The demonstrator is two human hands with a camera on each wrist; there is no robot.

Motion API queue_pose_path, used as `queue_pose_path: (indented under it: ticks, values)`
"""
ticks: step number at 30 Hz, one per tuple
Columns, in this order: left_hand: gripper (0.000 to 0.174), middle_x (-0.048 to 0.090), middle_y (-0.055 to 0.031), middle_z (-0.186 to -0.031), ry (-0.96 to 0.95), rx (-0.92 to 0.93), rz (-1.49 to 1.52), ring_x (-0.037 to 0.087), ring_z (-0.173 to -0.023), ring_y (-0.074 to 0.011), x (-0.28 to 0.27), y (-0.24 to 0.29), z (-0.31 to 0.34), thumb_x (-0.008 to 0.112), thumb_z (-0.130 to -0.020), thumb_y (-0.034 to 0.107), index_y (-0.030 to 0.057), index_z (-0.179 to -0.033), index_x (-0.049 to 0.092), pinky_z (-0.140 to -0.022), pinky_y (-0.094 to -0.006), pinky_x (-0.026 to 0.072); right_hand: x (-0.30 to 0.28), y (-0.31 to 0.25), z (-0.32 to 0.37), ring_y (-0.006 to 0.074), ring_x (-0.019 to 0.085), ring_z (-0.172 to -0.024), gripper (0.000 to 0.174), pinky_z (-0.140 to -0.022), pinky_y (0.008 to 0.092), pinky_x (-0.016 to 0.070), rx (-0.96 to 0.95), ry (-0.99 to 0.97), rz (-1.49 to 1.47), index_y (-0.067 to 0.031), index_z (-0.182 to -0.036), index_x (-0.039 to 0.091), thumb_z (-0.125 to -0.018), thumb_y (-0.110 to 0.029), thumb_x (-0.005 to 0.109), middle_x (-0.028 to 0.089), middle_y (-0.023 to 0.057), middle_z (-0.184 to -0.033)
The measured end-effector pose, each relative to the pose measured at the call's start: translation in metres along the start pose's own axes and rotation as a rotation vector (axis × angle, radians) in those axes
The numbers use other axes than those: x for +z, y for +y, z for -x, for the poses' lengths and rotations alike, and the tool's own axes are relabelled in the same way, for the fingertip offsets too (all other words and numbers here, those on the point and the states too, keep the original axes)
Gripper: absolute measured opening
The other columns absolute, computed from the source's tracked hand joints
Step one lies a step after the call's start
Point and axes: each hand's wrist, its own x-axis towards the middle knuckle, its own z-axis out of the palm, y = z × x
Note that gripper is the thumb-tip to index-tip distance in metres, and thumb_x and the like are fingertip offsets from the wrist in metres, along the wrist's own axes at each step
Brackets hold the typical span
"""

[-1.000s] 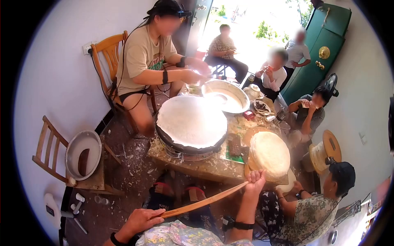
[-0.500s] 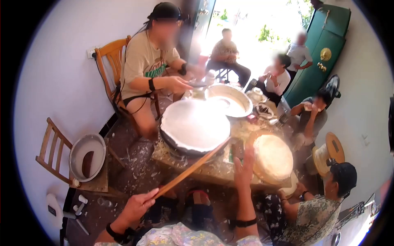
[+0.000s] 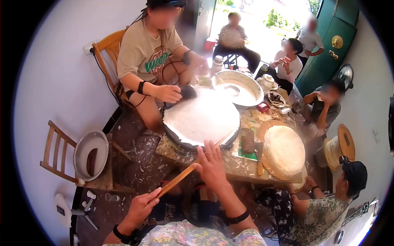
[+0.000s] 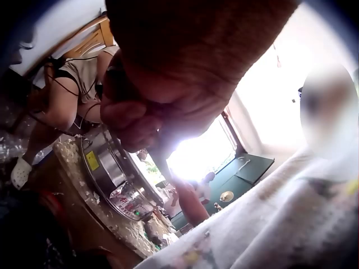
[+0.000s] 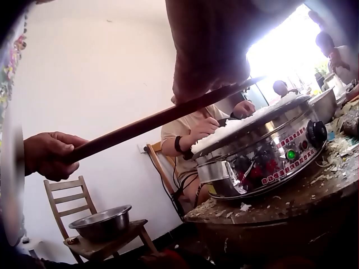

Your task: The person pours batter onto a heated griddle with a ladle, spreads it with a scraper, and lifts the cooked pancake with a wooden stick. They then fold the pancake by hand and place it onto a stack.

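Observation:
My left hand point(image 3: 141, 209) grips the near end of a long flat wooden stick point(image 3: 177, 183), seen also in the right wrist view, where the left hand point(image 5: 50, 154) pinches the stick point(image 5: 134, 128). The right hand point(image 3: 212, 165), fingers extended, touches the stick farther along. Beyond it, the stick's far end reaches the front edge of a round griddle point(image 3: 201, 117) covered with a white sheet. Across the griddle another person's hand point(image 3: 169, 94) holds a dark scraper point(image 3: 188, 92) at its left rim. The left wrist view shows my left hand point(image 4: 168, 95) closely, its grip partly dark.
A stack of round flatbreads point(image 3: 285, 151) and a knife point(image 3: 259, 164) lie on the table point(image 3: 242, 174) at right. Behind the griddle stands a basin of batter point(image 3: 246, 88). A chair at left bears a metal basin point(image 3: 91, 156). Several people sit around.
My right hand let go of the stick's far end, lifted off, and came left onto its middle. The stick swung toward the griddle. The person opposite brought the scraper onto the griddle.

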Motion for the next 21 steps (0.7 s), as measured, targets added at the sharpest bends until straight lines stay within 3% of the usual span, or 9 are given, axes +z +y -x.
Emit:
queue_pose_path:
  ticks: [13,19,21]
  values:
    - [0.041,0.069,-0.0174,-0.110,-0.007,0.020,-0.053,0.069,-0.091,-0.0225,0.008,0.001,0.003,0.064,-0.089,0.009,0.0065,-0.129,0.059,-0.079,-0.0286,0.0519,-0.005,0.004,0.009,0.0383,0.023,-0.144,0.058,-0.115,0.0524,0.0190,0.016,0.000,-0.021,-0.0004,-0.138,0.047,-0.093,-0.036,0.056,0.031,0.0218,-0.152]
    - [0.042,0.069,-0.0166,-0.096,-0.011,0.002,-0.111,0.066,-0.078,-0.0216,0.005,0.012,0.005,0.064,-0.088,0.007,0.0071,-0.130,0.059,-0.072,-0.0290,0.0510,-0.004,0.004,0.010,0.0359,0.021,-0.145,0.062,-0.117,0.0494,0.0176,0.019,-0.032,0.035,-0.0007,-0.138,0.046,-0.093,-0.042,0.054,0.030,0.0209,-0.153]
    - [0.043,0.060,-0.0157,-0.080,0.092,0.091,-0.143,0.061,-0.069,-0.0282,0.009,0.000,-0.002,0.066,-0.087,0.012,0.0149,-0.130,0.060,-0.065,-0.0356,0.0480,0.000,0.009,-0.002,0.0374,0.021,-0.145,0.060,-0.116,0.0507,0.0187,-0.003,-0.033,0.016,0.0001,-0.139,0.045,-0.095,-0.041,0.052,0.029,0.0220,-0.153]
